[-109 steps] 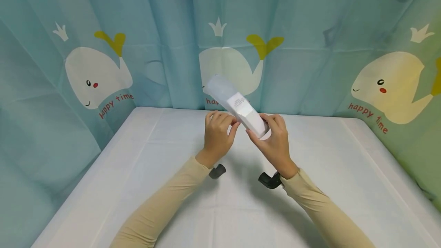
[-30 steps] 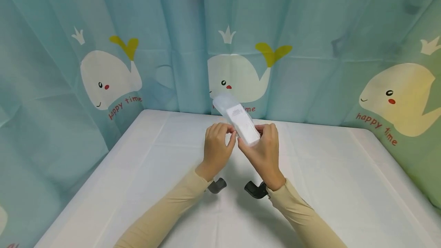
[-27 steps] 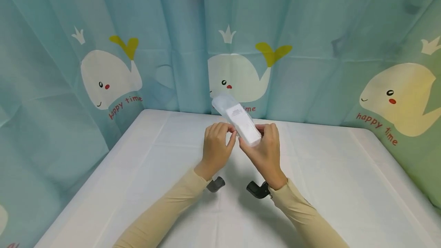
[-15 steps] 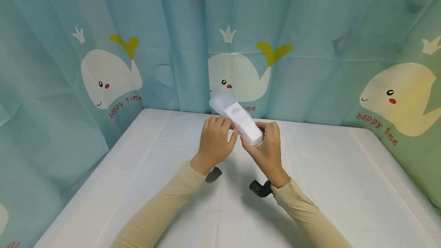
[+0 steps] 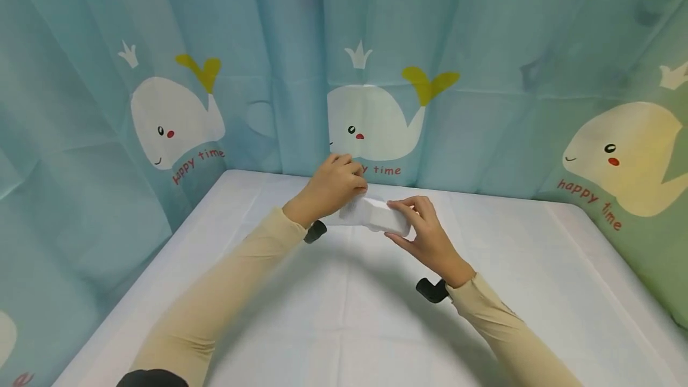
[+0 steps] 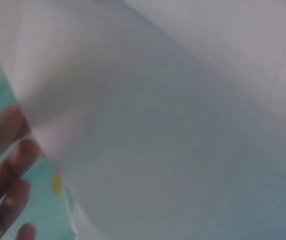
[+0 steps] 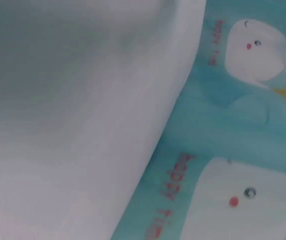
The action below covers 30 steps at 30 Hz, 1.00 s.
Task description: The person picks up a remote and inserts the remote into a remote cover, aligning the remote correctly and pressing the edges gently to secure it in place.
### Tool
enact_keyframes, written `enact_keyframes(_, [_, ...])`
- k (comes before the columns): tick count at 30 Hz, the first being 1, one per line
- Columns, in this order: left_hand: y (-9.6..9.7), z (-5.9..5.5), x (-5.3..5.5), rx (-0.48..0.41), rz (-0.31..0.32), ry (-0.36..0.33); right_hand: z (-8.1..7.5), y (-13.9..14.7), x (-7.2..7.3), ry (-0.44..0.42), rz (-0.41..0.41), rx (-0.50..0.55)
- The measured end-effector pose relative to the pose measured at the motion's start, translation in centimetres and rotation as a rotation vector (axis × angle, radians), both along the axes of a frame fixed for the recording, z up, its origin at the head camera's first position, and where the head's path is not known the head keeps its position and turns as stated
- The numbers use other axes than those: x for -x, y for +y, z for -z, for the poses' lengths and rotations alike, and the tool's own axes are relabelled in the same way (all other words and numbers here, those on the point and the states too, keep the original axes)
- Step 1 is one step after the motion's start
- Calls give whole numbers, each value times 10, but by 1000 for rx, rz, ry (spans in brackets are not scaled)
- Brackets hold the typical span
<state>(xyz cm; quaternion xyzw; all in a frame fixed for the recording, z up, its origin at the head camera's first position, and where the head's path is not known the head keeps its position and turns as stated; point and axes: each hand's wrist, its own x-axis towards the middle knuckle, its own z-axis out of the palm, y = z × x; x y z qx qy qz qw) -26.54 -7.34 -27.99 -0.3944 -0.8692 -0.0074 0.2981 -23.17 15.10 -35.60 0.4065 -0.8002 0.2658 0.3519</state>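
In the head view, a small white box (image 5: 386, 216) in a clear plastic bag (image 5: 344, 217) is held above the table, lying nearly level. My right hand (image 5: 427, 235) grips the box's right end, with the thumb below and the fingers on top. My left hand (image 5: 333, 187) reaches over the far left side, fingertips curled down onto the bag. A pale, blurred sheet of the plastic bag (image 6: 158, 125) fills most of the left wrist view, with fingers (image 6: 12, 165) along its left edge. The right wrist view does not show the hand or the box.
A white-covered table (image 5: 344, 309) lies under both hands. Behind it hangs a blue-green curtain (image 5: 285, 46) printed with white whales. Black wrist mounts stick out beneath the right wrist (image 5: 432, 290) and left wrist (image 5: 315, 232).
The box has turned from steeply tilted to nearly level. My left hand has moved up and over the bag's left end; my right hand has shifted slightly, keeping its grip.
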Motion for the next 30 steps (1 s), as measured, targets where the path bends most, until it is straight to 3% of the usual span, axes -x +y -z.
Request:
enact_keyframes(5, [-8,-6,11,88,22,-349,0,16,8,-128,-141,-10])
enact_keyframes(9, [-9,-3,16,124,89,-546,2,28,12,-232,-235,18])
enact_keyframes(12, [-6,3,15,106,117,-650,3,33,12,-302,-290,42])
enact_keyframes(16, [1,12,12,99,125,-703,6,33,9,-331,-318,48])
enact_keyframes(19, [5,18,7,95,124,-671,8,32,7,-308,-308,30])
enact_keyframes(21, [8,21,3,110,115,-586,8,31,6,-260,-283,-4])
enact_keyframes(27, [12,31,-11,186,151,-133,7,31,3,39,-113,-236])
enact_keyframes(30, [15,34,-14,174,195,8,4,29,3,124,-97,-297])
